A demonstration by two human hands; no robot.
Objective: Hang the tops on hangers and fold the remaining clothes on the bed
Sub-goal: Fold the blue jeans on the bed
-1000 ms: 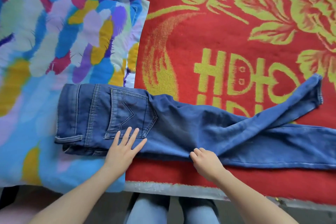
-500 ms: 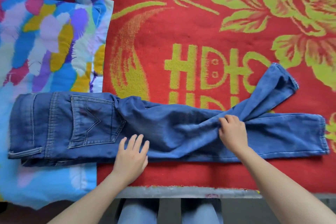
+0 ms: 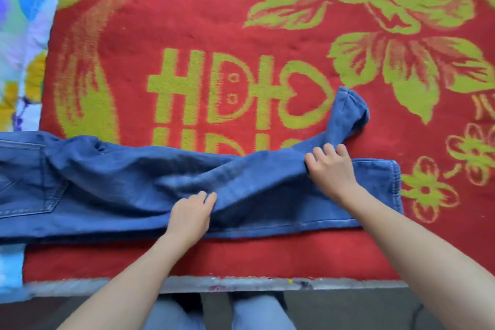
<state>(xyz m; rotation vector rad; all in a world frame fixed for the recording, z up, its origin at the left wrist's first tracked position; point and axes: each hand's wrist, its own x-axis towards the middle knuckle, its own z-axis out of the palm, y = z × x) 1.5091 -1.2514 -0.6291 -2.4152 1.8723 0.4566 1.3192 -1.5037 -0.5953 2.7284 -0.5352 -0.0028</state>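
Note:
A pair of blue jeans (image 3: 128, 185) lies lengthwise across the red blanket (image 3: 187, 35), waist off the left edge of view, back pocket showing at the left. The lower leg lies flat and ends at a hem on the right. The upper leg crosses it and angles up to the right, its cuff bunched. My left hand (image 3: 191, 215) grips a fold of the upper leg near the knee. My right hand (image 3: 330, 169) holds the same leg nearer the cuff, fingers curled into the denim.
The red blanket has yellow-green flowers and lettering. A multicoloured pillow (image 3: 24, 43) lies at the far left. The bed's grey front edge (image 3: 241, 282) runs along the bottom, with my knees below it.
The view has shifted right along the jeans. My left hand left the area by the pocket and now grips the leg at the knee. My right hand moved further toward the cuff.

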